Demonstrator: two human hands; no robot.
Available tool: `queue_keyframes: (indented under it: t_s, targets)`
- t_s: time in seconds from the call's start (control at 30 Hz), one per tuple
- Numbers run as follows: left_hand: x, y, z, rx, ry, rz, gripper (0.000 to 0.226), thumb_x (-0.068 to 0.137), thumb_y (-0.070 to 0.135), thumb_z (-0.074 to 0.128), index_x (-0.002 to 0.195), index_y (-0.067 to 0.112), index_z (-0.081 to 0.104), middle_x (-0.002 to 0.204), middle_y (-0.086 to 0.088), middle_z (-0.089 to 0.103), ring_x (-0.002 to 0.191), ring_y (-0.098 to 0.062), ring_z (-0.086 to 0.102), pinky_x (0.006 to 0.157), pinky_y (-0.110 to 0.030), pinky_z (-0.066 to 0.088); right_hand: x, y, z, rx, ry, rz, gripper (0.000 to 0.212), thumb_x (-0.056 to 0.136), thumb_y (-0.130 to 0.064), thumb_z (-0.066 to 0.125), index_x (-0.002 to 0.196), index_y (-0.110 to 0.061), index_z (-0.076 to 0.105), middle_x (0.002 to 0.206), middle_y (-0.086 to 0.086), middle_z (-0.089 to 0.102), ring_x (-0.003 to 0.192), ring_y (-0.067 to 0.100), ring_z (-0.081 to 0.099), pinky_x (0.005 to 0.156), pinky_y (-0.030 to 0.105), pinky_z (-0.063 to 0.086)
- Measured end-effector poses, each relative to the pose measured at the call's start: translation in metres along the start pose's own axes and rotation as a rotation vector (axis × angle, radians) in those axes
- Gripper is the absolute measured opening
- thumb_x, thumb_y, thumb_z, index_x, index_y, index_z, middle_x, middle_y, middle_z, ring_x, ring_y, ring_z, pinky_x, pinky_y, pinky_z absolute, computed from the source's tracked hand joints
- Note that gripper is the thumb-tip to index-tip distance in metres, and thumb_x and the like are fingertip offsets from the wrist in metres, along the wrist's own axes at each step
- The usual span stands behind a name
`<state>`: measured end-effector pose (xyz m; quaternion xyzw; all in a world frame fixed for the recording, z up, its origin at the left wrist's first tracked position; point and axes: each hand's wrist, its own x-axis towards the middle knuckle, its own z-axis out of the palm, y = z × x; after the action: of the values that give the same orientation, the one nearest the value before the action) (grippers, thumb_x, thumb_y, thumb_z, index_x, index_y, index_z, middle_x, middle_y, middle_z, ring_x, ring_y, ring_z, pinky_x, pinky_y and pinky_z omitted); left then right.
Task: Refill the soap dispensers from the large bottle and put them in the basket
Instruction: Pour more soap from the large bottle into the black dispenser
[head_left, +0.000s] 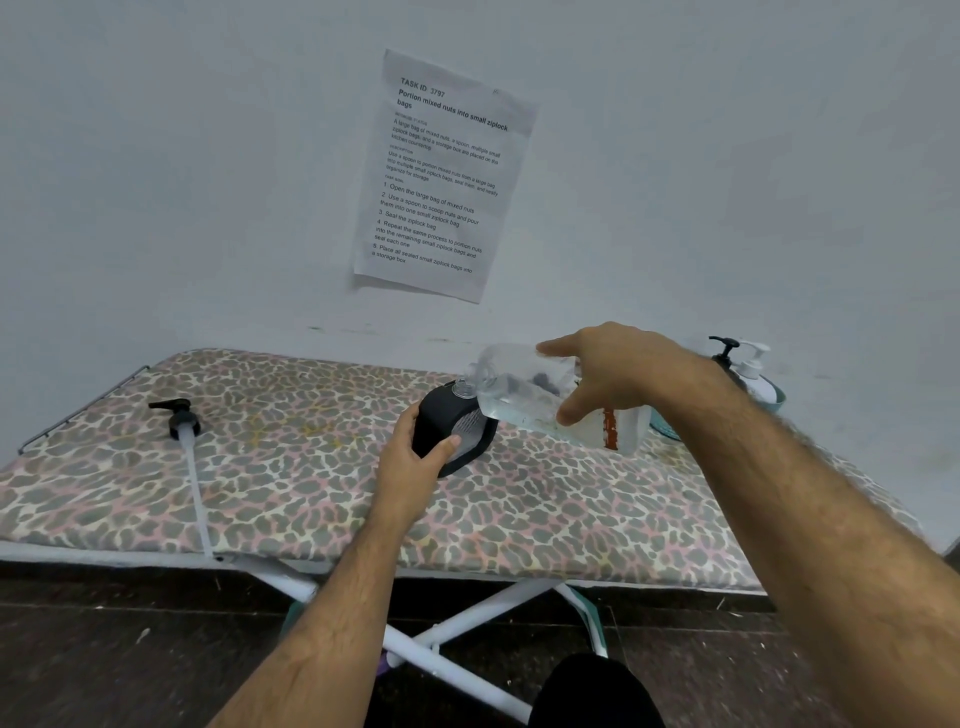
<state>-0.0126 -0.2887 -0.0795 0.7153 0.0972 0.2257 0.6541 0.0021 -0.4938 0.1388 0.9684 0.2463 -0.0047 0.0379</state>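
On the leopard-print table (311, 499), the left hand (410, 457) grips the black dispenser (452, 431). The right hand (608, 374) holds the clear large bottle (524, 400) tipped, mouth at the dispenser's opening. A loose pump (179, 421) lies left. Far right, two dispensers (748, 369) stand in the teal basket (774, 402), behind the right forearm.

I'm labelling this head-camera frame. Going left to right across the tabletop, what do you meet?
pump head lying with its tube → left hand gripping the black dispenser → tilted large bottle → right hand holding it → basket with two dispensers.
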Motion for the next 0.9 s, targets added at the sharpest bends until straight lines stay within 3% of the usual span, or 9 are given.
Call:
queue_keyframes:
  t_s: [0.63, 0.9]
  targets:
    - [-0.0015, 0.0023, 0.0011, 0.005, -0.001, 0.008, 0.061, 0.09, 0.026, 0.071, 0.144, 0.029, 0.042, 0.126, 0.014, 0.059, 0.12, -0.011, 0.058, 0.106, -0.043, 0.049, 0.0005, -0.0022, -0.0039, -0.018, -0.009, 0.005, 0.086, 0.077, -0.046, 0.079, 0.15, -0.042, 0.033, 0.137, -0.006, 0.056, 0.117, 0.015, 0.053, 0.085, 0.033, 0.044]
    - [-0.0016, 0.0022, 0.0005, 0.017, -0.001, 0.011, 0.06, 0.091, 0.026, 0.071, 0.144, 0.027, 0.043, 0.129, 0.01, 0.06, 0.12, -0.012, 0.058, 0.104, -0.044, 0.05, 0.0013, -0.0035, -0.0055, -0.014, -0.021, 0.008, 0.086, 0.077, -0.045, 0.08, 0.15, -0.041, 0.034, 0.14, -0.005, 0.054, 0.12, 0.017, 0.053, 0.092, 0.036, 0.046]
